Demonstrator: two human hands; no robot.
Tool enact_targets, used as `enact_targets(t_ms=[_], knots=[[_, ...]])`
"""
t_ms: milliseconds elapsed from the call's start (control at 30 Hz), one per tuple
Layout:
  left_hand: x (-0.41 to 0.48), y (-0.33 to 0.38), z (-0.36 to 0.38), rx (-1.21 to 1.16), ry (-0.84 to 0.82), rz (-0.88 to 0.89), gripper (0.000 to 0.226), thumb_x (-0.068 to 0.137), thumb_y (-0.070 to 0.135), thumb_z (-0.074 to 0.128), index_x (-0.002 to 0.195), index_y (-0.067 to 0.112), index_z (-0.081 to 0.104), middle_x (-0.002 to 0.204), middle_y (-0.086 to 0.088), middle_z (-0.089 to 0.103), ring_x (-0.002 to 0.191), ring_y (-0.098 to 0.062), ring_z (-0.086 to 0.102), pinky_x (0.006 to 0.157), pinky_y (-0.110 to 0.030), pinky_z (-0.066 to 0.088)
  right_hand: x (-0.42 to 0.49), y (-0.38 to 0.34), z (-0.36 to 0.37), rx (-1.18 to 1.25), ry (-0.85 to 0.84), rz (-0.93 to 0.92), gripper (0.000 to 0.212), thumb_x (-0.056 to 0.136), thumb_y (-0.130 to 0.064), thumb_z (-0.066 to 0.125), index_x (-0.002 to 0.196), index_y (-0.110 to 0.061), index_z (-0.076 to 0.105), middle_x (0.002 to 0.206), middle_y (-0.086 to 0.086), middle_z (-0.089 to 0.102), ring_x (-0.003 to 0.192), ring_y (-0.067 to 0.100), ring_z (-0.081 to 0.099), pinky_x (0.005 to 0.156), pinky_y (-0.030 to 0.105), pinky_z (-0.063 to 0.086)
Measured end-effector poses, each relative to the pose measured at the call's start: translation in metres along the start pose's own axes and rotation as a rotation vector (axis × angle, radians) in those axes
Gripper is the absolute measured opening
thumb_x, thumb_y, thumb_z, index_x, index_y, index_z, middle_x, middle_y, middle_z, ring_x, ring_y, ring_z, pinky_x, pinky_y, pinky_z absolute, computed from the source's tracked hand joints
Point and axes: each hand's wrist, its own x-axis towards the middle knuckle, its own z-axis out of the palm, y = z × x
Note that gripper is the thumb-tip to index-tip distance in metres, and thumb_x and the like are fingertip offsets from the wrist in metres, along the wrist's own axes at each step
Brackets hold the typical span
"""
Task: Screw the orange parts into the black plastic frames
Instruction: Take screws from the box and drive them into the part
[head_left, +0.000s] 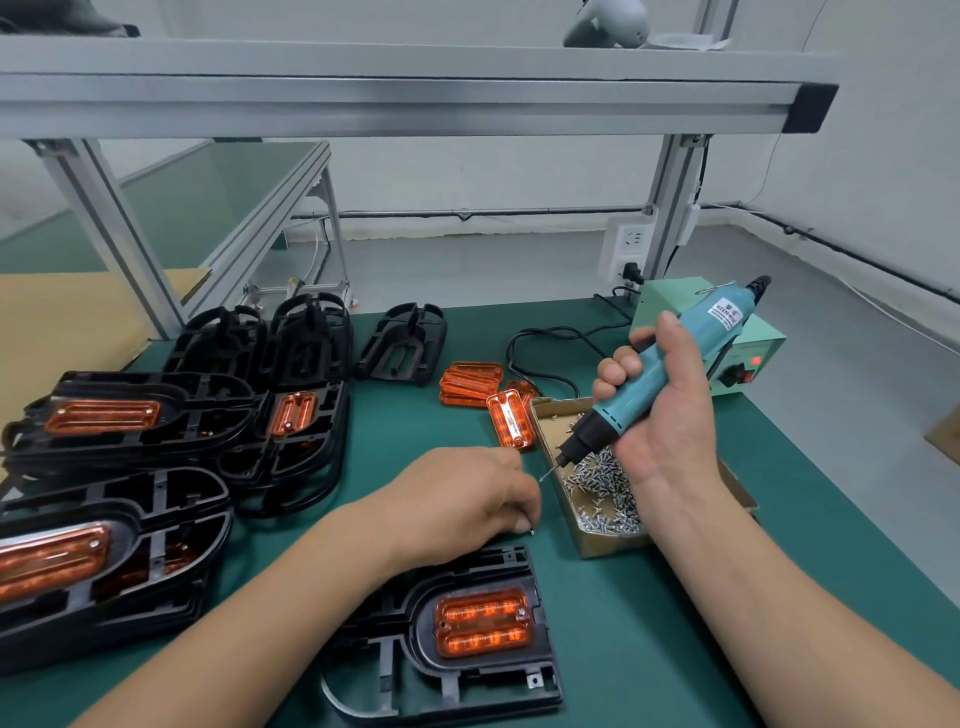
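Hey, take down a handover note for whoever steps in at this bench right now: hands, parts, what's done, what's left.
Right hand grips the electric screwdriver, bit pointing down toward the screw box.
Left hand appears to pinch a screw just above the near frame.
That frame holds an orange part; whether all its screws are driven I cannot tell.
Done: fitted frames stacked at the left.
Left: loose orange parts beside the box, and empty frames at the back.
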Motion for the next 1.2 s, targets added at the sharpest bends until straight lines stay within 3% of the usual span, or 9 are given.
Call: enact_targets(t_ms=[200,367,533,800,933,1033,1100,1200], knots=[[0.002,-0.002,0.003,0.026,-0.031,-0.008,0.009,0.105,0.031,0.057,0.107,0.032,0.066,0.108,0.014,0.057,0.098,-0.01,0.058,0.088,-0.038,0.053,-0.002,0.001,0.001,0.001,-0.016,0.003,0.024,0.098,-0.037,0.073,0.088,-0.018,0.065,0.069,-0.001,0.05,0.059,0.012,0.054,0.054,0.025,0.049],[0.001,-0.009,0.002,-0.148,0.007,-0.062,0.009,0.103,0.029,0.065,0.109,0.033,0.07,0.107,0.017,0.061,0.101,-0.004,0.06,0.094,-0.036,0.053,-0.002,0.0,0.002,0.007,-0.012,0.002,0.024,0.098,-0.037,0.073,0.087,-0.017,0.065,0.069,-0.001,0.05,0.058,0.012,0.053,0.053,0.025,0.049],[0.002,-0.005,0.006,-0.127,0.025,-0.059,0.02,0.093,0.047,0.075,0.111,0.039,0.072,0.101,0.019,0.061,0.095,0.0,0.06,0.086,-0.033,0.054,-0.003,0.001,0.003,0.014,0.002,0.011,0.024,0.1,-0.035,0.071,0.087,-0.017,0.064,0.068,-0.001,0.049,0.057,0.012,0.052,0.053,0.025,0.048],[0.001,-0.003,0.006,-0.089,-0.005,-0.079,0.004,0.1,0.038,0.066,0.099,0.035,0.065,0.1,0.017,0.06,0.092,-0.003,0.057,0.083,-0.031,0.051,-0.006,0.0,0.006,0.004,0.01,0.007,0.024,0.101,-0.035,0.068,0.087,-0.017,0.062,0.067,-0.002,0.048,0.058,0.012,0.051,0.053,0.024,0.047],[-0.012,-0.014,-0.003,-0.296,0.051,-0.212,0.007,0.1,0.034,0.066,0.095,0.038,0.063,0.089,0.017,0.068,0.081,0.0,0.061,0.074,-0.027,0.051,-0.009,0.0,0.008,0.029,-0.017,0.006,0.024,0.102,-0.037,0.067,0.088,-0.017,0.062,0.068,-0.003,0.047,0.059,0.012,0.05,0.053,0.024,0.047],[-0.022,-0.021,-0.01,-0.503,0.097,-0.264,0.009,0.096,0.031,0.071,0.093,0.039,0.069,0.085,0.011,0.073,0.074,-0.003,0.068,0.075,-0.031,0.057,-0.013,0.001,0.011,0.053,-0.06,0.014,0.026,0.103,-0.04,0.066,0.089,-0.018,0.063,0.07,-0.003,0.046,0.061,0.011,0.05,0.055,0.024,0.048],[-0.027,-0.024,-0.014,-0.627,0.133,-0.291,0.012,0.095,0.026,0.074,0.097,0.039,0.073,0.088,0.004,0.077,0.077,-0.012,0.073,0.076,-0.033,0.059,-0.015,0.004,0.013,0.064,-0.088,0.017,0.028,0.103,-0.041,0.066,0.089,-0.018,0.065,0.071,-0.002,0.047,0.062,0.012,0.051,0.057,0.025,0.049],[-0.038,-0.027,-0.014,-0.799,0.139,-0.304,0.015,0.094,0.021,0.077,0.1,0.036,0.077,0.091,-0.001,0.08,0.083,-0.017,0.078,0.075,-0.023,0.058,-0.02,0.011,0.015,0.06,-0.128,0.027,0.029,0.103,-0.044,0.069,0.092,-0.017,0.066,0.072,-0.001,0.049,0.065,0.013,0.055,0.06,0.027,0.053]])
